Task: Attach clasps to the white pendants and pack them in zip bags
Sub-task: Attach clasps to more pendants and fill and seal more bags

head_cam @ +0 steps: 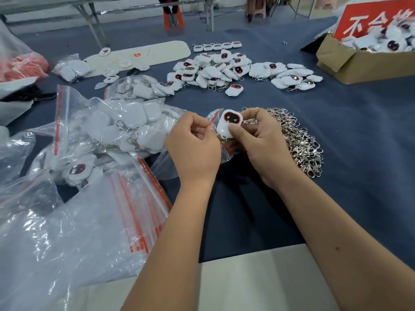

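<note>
The counter [359, 131] is covered with dark blue cloth. Beyond its far edge stand folding-table legs and stools on a grey floor. A cardboard box [363, 63] of pendants with a red sign sits at the far right. A heap of white pendants [224, 68] lies far centre. A pile of metal clasps [301, 142] lies just right of the hands. Stacked empty zip bags [125, 198] and a large clear bag of packed pendants [121, 126] lie near left.

The right hand [262, 144] grips one white pendant [229, 124], thumb on its lower edge. The left hand [193, 144] pinches the red-striped mouth of a small zip bag [213, 117], which touches the pendant's left side.
</note>
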Action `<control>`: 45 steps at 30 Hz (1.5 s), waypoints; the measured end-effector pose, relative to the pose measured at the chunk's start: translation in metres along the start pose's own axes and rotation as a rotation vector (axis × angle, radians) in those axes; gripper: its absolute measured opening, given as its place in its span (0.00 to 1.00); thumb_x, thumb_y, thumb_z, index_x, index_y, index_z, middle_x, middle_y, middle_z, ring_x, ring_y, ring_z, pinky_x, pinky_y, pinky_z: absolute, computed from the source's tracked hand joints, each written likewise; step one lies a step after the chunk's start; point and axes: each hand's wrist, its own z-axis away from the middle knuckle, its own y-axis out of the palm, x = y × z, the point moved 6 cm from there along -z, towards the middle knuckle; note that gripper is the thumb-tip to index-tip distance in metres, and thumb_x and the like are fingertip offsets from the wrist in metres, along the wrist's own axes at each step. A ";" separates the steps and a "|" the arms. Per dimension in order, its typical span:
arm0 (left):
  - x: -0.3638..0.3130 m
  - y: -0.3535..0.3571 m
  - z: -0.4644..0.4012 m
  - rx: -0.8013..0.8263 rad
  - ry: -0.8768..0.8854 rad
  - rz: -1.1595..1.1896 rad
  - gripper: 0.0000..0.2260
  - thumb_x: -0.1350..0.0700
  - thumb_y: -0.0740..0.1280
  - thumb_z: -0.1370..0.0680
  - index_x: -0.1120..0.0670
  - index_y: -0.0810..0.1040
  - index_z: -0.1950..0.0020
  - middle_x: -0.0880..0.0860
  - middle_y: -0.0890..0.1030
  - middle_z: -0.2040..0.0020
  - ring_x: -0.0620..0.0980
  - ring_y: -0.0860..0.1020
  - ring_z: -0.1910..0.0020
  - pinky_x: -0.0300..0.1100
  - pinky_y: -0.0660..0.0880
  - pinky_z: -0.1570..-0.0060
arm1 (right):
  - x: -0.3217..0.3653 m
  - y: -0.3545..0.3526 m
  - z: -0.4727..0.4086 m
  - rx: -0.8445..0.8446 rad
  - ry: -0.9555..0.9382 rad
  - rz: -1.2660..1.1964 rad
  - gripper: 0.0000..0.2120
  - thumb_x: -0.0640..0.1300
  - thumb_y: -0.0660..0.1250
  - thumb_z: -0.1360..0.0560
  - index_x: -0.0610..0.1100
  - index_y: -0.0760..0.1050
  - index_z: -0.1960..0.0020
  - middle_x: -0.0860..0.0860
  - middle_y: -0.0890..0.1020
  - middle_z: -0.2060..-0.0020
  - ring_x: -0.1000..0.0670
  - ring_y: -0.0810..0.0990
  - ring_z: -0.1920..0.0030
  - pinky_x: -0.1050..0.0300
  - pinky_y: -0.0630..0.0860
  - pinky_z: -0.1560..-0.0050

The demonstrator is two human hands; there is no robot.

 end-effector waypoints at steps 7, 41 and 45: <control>-0.020 -0.004 0.005 -0.052 0.221 -0.049 0.04 0.65 0.68 0.29 0.57 0.79 0.62 0.49 0.79 0.67 0.48 0.77 0.69 0.46 0.76 0.65 | 0.007 0.004 0.002 -0.005 -0.153 0.400 0.08 0.42 0.74 0.22 0.39 0.80 0.56 0.45 0.85 0.67 0.47 0.83 0.69 0.53 0.78 0.65; -0.005 0.038 0.019 0.499 0.201 -0.244 0.05 0.61 0.68 0.26 0.53 0.82 0.59 0.49 0.81 0.69 0.52 0.81 0.66 0.51 0.78 0.55 | 0.003 0.033 -0.146 0.504 -0.134 1.188 0.28 0.30 0.58 0.17 0.43 0.62 0.19 0.44 0.67 0.21 0.44 0.67 0.22 0.57 0.63 0.24; -0.004 0.039 0.019 0.497 0.189 -0.232 0.05 0.62 0.67 0.25 0.54 0.82 0.58 0.49 0.81 0.69 0.52 0.81 0.66 0.50 0.78 0.56 | 0.014 0.036 -0.178 0.234 -0.180 1.100 0.29 0.26 0.58 0.20 0.44 0.68 0.22 0.42 0.71 0.24 0.43 0.71 0.25 0.63 0.68 0.32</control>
